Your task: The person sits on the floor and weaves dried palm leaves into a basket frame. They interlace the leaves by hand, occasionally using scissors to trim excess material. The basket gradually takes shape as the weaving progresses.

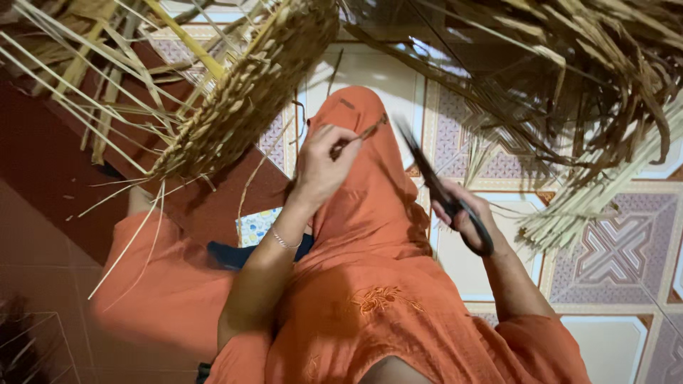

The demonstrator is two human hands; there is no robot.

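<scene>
My left hand (324, 163) is raised over my orange-clad knee and pinches a thin brown reed strand (364, 133) between thumb and fingers. My right hand (466, 213) grips black scissors (442, 186) by the handles, with the blades pointing up and left toward the strand, a short gap away. A woven straw basket piece (245, 96) with loose strips sticking out hangs at the upper left, just beside my left hand.
A large heap of dried straw and reed strips (583, 85) covers the upper right. A trimmed bundle (569, 213) lies by my right hand on the patterned tile floor (626, 263). A dark red step (43, 163) is on the left.
</scene>
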